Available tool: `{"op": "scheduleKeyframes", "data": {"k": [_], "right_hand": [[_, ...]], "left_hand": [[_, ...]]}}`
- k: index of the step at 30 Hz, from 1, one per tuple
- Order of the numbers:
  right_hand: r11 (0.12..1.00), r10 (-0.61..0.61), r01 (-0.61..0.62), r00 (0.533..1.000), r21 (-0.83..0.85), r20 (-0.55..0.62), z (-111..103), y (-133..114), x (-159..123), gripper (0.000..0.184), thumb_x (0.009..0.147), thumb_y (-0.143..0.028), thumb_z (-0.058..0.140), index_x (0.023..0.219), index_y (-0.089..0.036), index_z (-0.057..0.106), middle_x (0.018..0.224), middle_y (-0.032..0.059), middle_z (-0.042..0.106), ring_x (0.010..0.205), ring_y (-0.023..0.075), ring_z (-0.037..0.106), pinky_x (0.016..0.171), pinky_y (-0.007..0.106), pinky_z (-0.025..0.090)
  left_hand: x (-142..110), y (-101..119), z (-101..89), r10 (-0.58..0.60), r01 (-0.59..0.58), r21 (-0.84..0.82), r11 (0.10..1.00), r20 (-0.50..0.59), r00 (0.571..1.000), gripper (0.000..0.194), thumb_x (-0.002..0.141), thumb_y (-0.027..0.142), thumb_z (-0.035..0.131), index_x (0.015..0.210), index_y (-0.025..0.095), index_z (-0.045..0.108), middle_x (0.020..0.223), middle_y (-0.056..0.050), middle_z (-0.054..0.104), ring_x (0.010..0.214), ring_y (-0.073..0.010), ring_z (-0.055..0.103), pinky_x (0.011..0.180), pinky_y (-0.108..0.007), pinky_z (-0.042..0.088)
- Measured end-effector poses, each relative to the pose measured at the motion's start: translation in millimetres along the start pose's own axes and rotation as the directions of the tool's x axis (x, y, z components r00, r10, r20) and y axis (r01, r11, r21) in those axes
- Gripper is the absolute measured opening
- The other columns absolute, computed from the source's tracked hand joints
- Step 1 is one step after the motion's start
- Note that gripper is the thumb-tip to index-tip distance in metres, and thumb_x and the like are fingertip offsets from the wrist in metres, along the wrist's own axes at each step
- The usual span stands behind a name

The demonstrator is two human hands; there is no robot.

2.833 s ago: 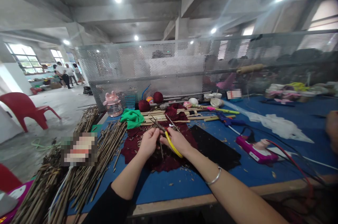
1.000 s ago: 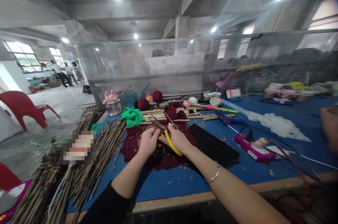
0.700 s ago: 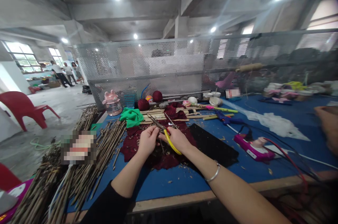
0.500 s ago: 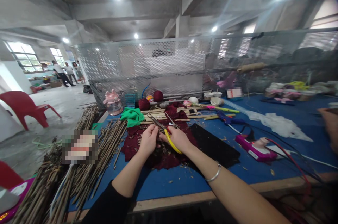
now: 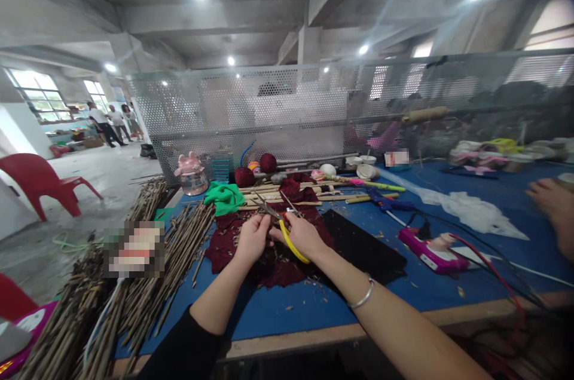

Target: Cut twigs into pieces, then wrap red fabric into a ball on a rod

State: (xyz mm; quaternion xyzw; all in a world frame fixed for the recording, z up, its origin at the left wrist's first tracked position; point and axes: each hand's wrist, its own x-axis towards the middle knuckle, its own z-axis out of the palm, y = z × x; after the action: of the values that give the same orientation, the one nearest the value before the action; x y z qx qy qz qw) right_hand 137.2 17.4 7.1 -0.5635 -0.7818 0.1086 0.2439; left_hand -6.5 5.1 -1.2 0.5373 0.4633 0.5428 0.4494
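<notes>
My left hand (image 5: 252, 239) is closed in a pinch over the cloth, apparently on a thin twig that is mostly hidden by the fingers. Close beside it, my right hand (image 5: 304, 238) is wrapped round yellow-handled scissors (image 5: 290, 242). Their metal blades point away and to the left, just above my left fingertips. Beneath both hands lies a dark red cloth (image 5: 280, 277) strewn with plant scraps. A thin pale stick (image 5: 289, 201) slants across the cloth beyond my right hand.
Bundles of dry twigs (image 5: 168, 272) lie at left. Around the cloth are a green cloth (image 5: 223, 198), a black sheet (image 5: 365, 248), a blue glue gun (image 5: 388, 202) and a purple power strip (image 5: 433, 253). Another person's hand (image 5: 553, 204) is at right. A perforated metal screen (image 5: 215, 105) stands behind.
My hands stay in nearly the same place, with the scissor blades shifting slightly. At the right edge, the other person's hand has come into view where a brown shape was.
</notes>
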Motion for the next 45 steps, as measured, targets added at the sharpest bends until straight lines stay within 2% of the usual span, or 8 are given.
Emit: {"op": "scheduleKeyframes", "data": {"k": [4,10,14,18,29,34,40,45], "right_hand": [[1.0,0.021,-0.021,0.999,-0.002,-0.027,-0.5,-1.8,-0.5,0.045,0.072,-0.063,0.052,0.084,-0.02,0.048,0.077,0.0052,0.062,0.07,0.0185,0.059,0.055,0.023,0.027],[0.994,-0.108,0.108,0.992,0.0,-0.064,5.0,6.0,1.6,0.049,0.071,-0.064,0.053,0.086,-0.018,0.045,0.083,0.0084,0.06,0.074,0.0189,0.057,0.059,0.024,0.032],[0.999,-0.029,0.029,1.0,0.015,-0.002,4.8,5.6,1.7,0.046,0.073,-0.062,0.052,0.086,-0.019,0.046,0.077,0.0059,0.06,0.067,0.0178,0.057,0.054,0.023,0.029],[1.0,0.016,-0.016,1.0,0.003,-0.01,4.0,3.2,1.4,0.044,0.073,-0.062,0.053,0.079,-0.019,0.048,0.071,0.0046,0.06,0.062,0.0163,0.055,0.051,0.023,0.026],[0.995,-0.022,0.021,1.0,0.095,0.015,10.3,7.5,6.3,0.045,0.076,-0.063,0.045,0.069,-0.019,0.049,0.066,0.0028,0.059,0.058,0.0132,0.051,0.051,0.022,0.027],[0.998,0.001,0.0,1.0,-0.067,0.008,3.7,5.5,2.9,0.046,0.07,-0.064,0.053,0.082,-0.019,0.05,0.073,0.0046,0.061,0.067,0.0184,0.057,0.053,0.024,0.026],[0.999,-0.013,0.014,0.999,-0.033,0.033,3.6,4.4,0.3,0.048,0.071,-0.063,0.052,0.088,-0.019,0.047,0.082,0.0067,0.062,0.074,0.0199,0.059,0.056,0.024,0.029],[1.0,-0.019,0.019,1.0,0.01,0.001,1.5,-1.8,-1.3,0.044,0.074,-0.061,0.052,0.087,-0.019,0.048,0.079,0.0062,0.063,0.072,0.0193,0.06,0.056,0.024,0.029]], "left_hand": [[-2.0,3.6,-0.1,0.018,-0.018,0.016,1.0,0.003,1.0,0.034,0.072,0.046,0.055,0.077,0.014,0.06,0.06,0.001,0.057,0.048,-0.0093,0.051,0.043,-0.021,0.047],[-2.9,3.9,-1.7,0.035,-0.037,0.121,0.992,0.02,0.999,0.031,0.072,0.044,0.054,0.066,0.014,0.06,0.053,0.002,0.052,0.043,-0.0089,0.046,0.037,-0.019,0.043],[-2.7,2.3,-3.1,0.063,-0.066,0.132,0.989,0.025,0.998,0.031,0.074,0.044,0.052,0.069,0.016,0.062,0.054,0.001,0.056,0.044,-0.0106,0.05,0.037,-0.019,0.042],[-3.9,4.9,-3.5,0.087,-0.085,0.137,0.987,-0.005,0.996,0.03,0.075,0.043,0.052,0.071,0.016,0.063,0.054,0.001,0.056,0.043,-0.0104,0.05,0.038,-0.02,0.041],[-2.6,4.0,-1.2,0.036,-0.034,0.093,0.995,-0.017,0.999,0.026,0.077,0.04,0.049,0.08,0.016,0.061,0.06,0.0,0.059,0.048,-0.012,0.055,0.038,-0.019,0.042],[-1.4,3.4,-2.6,0.054,-0.049,0.118,0.992,-0.038,0.998,0.029,0.079,0.04,0.045,0.07,0.015,0.057,0.065,-0.003,0.062,0.05,-0.0111,0.054,0.042,-0.02,0.045],[-0.2,-2.4,-3.1,0.084,-0.083,0.22,0.972,0.006,0.996,0.032,0.081,0.04,0.043,0.066,0.015,0.054,0.06,-0.002,0.059,0.045,-0.0101,0.05,0.041,-0.02,0.043],[-2.0,-2.6,1.1,0.075,-0.069,0.091,0.993,-0.054,0.996,0.028,0.081,0.039,0.046,0.094,0.016,0.054,0.07,-0.003,0.064,0.055,-0.0132,0.058,0.046,-0.022,0.048]]}}
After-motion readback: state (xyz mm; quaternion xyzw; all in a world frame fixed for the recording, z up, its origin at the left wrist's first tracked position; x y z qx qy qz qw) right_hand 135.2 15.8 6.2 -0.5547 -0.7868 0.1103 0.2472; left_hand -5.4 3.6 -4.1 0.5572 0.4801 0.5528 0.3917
